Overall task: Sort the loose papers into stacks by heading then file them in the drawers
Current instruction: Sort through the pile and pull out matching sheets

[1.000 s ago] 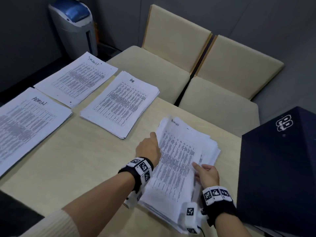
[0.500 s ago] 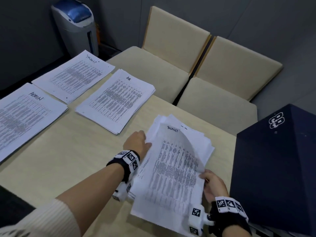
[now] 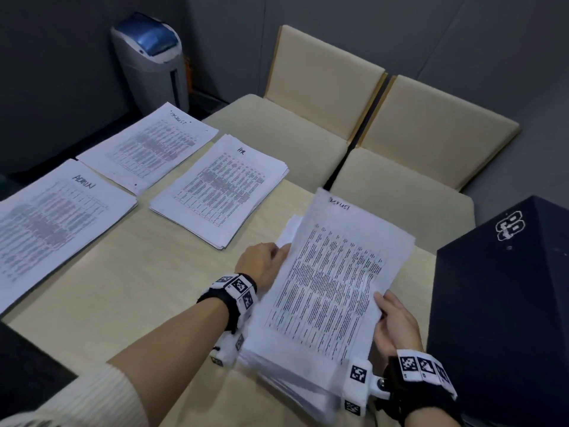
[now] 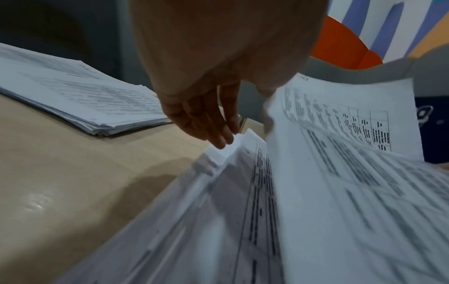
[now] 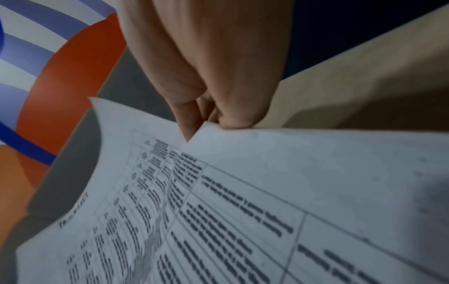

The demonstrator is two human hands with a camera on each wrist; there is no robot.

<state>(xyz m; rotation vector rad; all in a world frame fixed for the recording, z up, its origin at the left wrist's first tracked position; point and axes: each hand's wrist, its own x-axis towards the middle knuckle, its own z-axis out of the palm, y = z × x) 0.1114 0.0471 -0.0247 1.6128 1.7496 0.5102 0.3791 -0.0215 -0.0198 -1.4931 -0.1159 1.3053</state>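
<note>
My right hand [image 3: 395, 325] pinches the right edge of a printed sheet [image 3: 332, 272] headed TASKLIST and holds it raised over the loose pile [image 3: 286, 374]. In the right wrist view thumb and fingers [image 5: 213, 113] close on that sheet [image 5: 267, 211]. My left hand [image 3: 264, 263] is at the sheet's left edge; in the left wrist view its straight fingers [image 4: 218, 132] touch the pile's far corner [image 4: 228, 153] beside the lifted sheet [image 4: 340, 173]. Three sorted stacks lie to the left: ADMIN [image 3: 55, 217], TASKLIST [image 3: 151, 146] and HR [image 3: 221, 186].
A dark blue box [image 3: 508, 303] stands on the beige table [image 3: 138, 288] right of the pile, close to my right wrist. Two cream chairs [image 3: 323, 97] sit behind the table's far edge. A grey bin with a blue lid [image 3: 151, 57] stands on the floor at the back left.
The top sheet has come up off the pile in my right hand, from bowed to raised and nearly flat. My left hand has slid from on top of the pile to the sheet's left edge.
</note>
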